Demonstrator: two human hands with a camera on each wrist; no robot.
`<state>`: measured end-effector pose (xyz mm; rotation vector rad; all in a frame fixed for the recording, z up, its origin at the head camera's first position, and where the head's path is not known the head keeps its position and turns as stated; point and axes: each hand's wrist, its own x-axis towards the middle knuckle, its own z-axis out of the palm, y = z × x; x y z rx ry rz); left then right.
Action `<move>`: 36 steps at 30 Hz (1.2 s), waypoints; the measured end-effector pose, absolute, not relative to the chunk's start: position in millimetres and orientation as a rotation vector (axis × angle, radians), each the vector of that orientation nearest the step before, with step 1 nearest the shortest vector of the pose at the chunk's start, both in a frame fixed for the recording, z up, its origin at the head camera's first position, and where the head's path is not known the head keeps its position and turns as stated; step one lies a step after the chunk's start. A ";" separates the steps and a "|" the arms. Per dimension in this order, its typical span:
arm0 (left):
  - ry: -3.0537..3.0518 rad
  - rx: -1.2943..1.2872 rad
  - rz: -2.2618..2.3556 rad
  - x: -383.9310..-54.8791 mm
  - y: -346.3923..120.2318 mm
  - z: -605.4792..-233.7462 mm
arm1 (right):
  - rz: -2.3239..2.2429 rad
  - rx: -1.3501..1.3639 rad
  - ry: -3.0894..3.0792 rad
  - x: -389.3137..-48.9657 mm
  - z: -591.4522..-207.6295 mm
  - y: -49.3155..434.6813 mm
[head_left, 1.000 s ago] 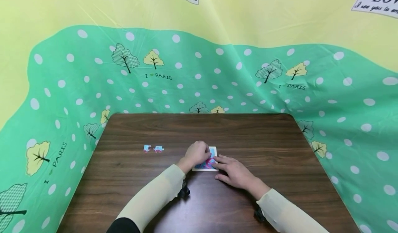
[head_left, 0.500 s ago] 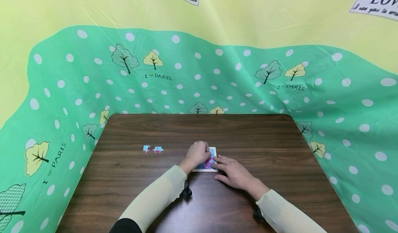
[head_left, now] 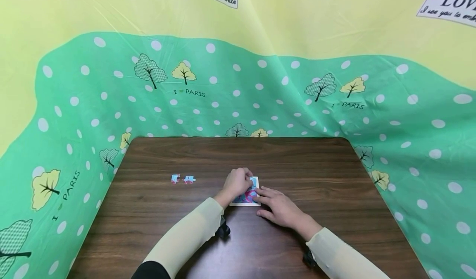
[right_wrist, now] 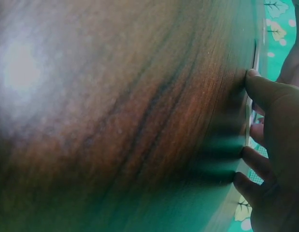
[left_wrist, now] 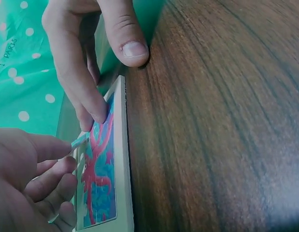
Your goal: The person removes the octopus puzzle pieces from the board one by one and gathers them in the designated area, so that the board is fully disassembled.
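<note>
A small framed jigsaw puzzle point(head_left: 245, 205) with a pink and blue picture lies flat on the table. My left hand point(head_left: 235, 184) is over its left part, covering much of the picture. In the left wrist view, thumb and fingers of that hand pinch a light blue puzzle piece point(left_wrist: 80, 141), tilted at the far side of the picture. My right hand point(head_left: 280, 208) lies at the puzzle's right edge, its fingers extended and fingertips touching the picture and frame. Its thumb point(left_wrist: 135, 52) stays apart from the frame. The right wrist view shows this hand point(right_wrist: 284, 130) mostly from the side.
Two loose puzzle pieces, one point(head_left: 175, 179) beside the other point(head_left: 189, 180), lie on the table to the left of the puzzle. The brown wooden table point(head_left: 305, 159) ends at a green and yellow patterned cloth point(head_left: 208, 72) behind and on both sides.
The fingers of my left hand have shifted slightly over the puzzle. My right hand keeps its place at the right edge, and the loose pieces lie where they were.
</note>
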<state>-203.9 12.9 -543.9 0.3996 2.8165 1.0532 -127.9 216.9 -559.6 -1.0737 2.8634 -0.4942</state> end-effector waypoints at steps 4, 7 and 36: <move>2.798 0.375 1.092 -204.3 12.2 -545.1 | -0.499 -1.088 2.872 -127.3 -560.5 216.4; 2.782 0.366 1.116 -204.4 12.2 -545.9 | -0.498 -1.095 2.875 -127.0 -561.2 216.0; 2.566 0.309 1.370 -207.8 -36.9 -528.8 | -0.518 -0.994 2.845 -126.1 -559.1 215.4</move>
